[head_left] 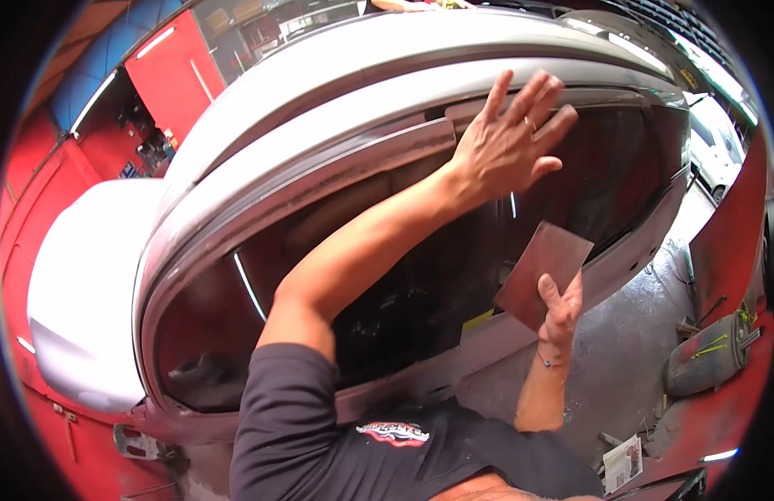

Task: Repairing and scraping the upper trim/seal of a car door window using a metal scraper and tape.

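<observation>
Along the side of a pale, matt-finished car (345, 96), my left arm reaches up and across the dark side windows (403, 309). My left hand (508, 142) is open with its fingers spread, over the roof edge above the glass. Whether the palm touches the bodywork I cannot tell. Lower and to the right, my right hand (560, 309) grips a thin, rectangular, greyish-brown sheet (533, 271) that looks like sandpaper. Its thumb lies on the face towards me, and the sheet is held tilted in front of the lower door.
The car's white end panel (95, 284) bulges out at the left before a red wall (57, 188). To the right, a grey drum-like container (708, 355) stands near a red panel (733, 225). Behind is a white car (716, 142). A printed paper (623, 464) lies at the lower right.
</observation>
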Tool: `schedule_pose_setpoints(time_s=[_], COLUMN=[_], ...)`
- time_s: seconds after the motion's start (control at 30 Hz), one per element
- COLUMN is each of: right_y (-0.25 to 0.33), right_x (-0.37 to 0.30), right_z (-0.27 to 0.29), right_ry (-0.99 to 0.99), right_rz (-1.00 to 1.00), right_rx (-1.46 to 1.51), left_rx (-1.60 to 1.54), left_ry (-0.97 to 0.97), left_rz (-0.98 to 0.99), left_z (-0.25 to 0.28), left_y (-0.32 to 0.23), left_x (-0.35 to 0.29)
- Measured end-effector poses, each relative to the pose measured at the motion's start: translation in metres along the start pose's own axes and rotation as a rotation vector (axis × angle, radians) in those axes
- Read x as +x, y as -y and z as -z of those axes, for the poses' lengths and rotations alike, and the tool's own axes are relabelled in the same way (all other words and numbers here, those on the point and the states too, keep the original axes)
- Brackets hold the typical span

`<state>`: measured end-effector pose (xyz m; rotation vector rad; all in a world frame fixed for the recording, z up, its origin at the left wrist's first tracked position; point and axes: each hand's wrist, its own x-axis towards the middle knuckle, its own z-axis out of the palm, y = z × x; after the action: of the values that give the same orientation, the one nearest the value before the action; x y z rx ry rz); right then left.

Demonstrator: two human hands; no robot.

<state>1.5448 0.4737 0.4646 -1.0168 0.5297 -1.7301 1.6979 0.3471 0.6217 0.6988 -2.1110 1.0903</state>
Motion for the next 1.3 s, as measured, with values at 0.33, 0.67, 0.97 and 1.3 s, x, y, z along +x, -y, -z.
schedule_pose_setpoints(time_s=[0.33,0.67,0.97,1.3], right_y=[-0.006,-0.023,-0.012,-0.010], right_x=[0.050,0.074,0.082,0.088], right_z=[-0.064,-0.099,-0.110,-0.114], right_ry=[0.144,0.134,0.123,0.144], right_rz=[0.165,0.244,0.220,0.240], right_rx=[-0.196,-0.103,-0.129,-0.161], left_rx=[0.273,0.446,0.507,0.514], left_ry=[-0.019,0.084,0.082,0.108], left_rz=[0.609,0.565,0.621,0.672], left_z=[0.182,0.173,0.170,0.169], left_y=[0.052,0.044,0.045,0.041], left_x=[-0.153,-0.167,-0.169,-0.169])
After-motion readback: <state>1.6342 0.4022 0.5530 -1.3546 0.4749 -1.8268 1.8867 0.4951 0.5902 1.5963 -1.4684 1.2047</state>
